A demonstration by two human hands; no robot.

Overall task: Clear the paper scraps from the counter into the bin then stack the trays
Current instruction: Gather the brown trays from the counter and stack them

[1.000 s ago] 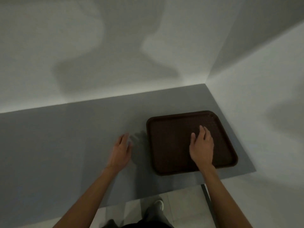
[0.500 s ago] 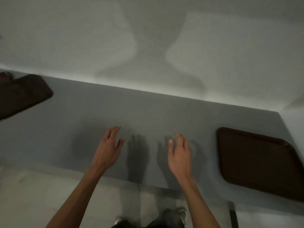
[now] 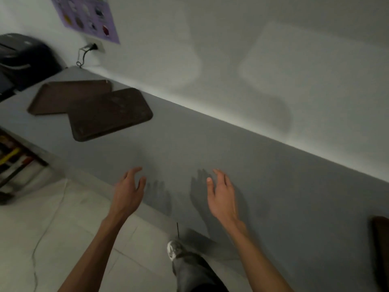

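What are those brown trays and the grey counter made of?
The brown trays look like hard plastic: matte, with moulded rounded corners and raised rims, the near one scuffed. The grey counter looks like smooth matte laminate, though painted board is possible.

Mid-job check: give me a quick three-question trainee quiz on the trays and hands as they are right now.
1. True or false: the left hand and the right hand are both empty.
2. How many brown trays are at least partly in view?
3. At far left, the nearer tray and the farther tray are: A) neatly stacked, B) overlapping askew, C) wide apart.

Key:
1. True; both are open above the grey counter.
2. Three; the third tray is cut off at the right edge.
3. B.
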